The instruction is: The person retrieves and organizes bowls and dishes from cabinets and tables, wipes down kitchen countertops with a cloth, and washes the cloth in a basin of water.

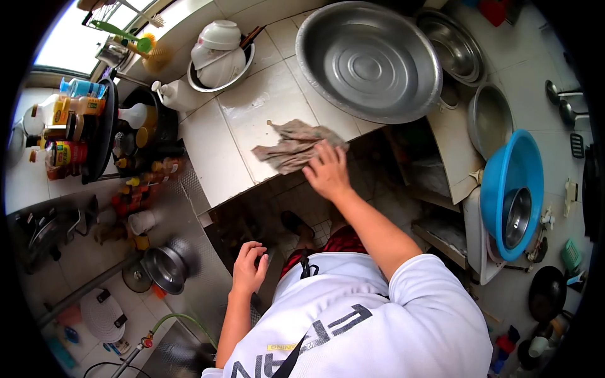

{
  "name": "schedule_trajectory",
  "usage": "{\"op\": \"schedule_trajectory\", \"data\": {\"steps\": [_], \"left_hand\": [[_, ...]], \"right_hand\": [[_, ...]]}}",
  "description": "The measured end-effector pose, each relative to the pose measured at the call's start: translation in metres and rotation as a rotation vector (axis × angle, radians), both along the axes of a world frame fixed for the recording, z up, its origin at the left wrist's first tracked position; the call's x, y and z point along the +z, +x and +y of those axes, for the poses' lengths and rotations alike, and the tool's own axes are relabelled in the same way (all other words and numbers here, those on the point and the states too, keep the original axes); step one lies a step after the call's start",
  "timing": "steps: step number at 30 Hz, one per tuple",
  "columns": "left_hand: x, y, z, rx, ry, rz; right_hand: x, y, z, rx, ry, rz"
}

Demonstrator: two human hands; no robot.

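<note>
A crumpled, brownish patterned rag [293, 146] lies on the white tiled counter [252, 120], close to its front edge. My right hand [329, 171] is on the right side of this rag, its fingers bent over the cloth and holding it against the tiles. Lower down, my left hand [249, 268] hangs in front of my body with nothing in it, fingers loosely bent and thumb apart. Behind the rag, a large metal basin [372, 63] stands at the right, and a metal bowl [196, 80] with white bowls [217, 57] stands at the left.
A white pump bottle [176, 96] stands beside a black rack [104, 132] of bottles on the left. Further left are a gas stove [47, 233] and a metal pot [165, 269]. At right, a blue basin [513, 189] leans near stacked metal bowls [457, 50] and open shelves [441, 242].
</note>
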State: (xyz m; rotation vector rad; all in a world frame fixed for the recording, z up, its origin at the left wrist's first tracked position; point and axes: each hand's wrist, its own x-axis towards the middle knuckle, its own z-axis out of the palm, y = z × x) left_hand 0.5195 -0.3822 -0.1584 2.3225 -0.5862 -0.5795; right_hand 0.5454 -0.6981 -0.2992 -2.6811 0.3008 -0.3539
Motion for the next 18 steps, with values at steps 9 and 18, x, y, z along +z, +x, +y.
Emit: {"op": "schedule_trajectory", "data": {"steps": [9,18], "left_hand": [[0.014,-0.011,-0.048,-0.014,0.056,-0.027],[0.018,-0.023,-0.069,0.018,0.092,-0.016]], "right_hand": [[-0.015,-0.016,-0.170,-0.364,-0.200,0.027],[-0.009,0.018,-0.070,0.045,0.106,-0.088]]}}
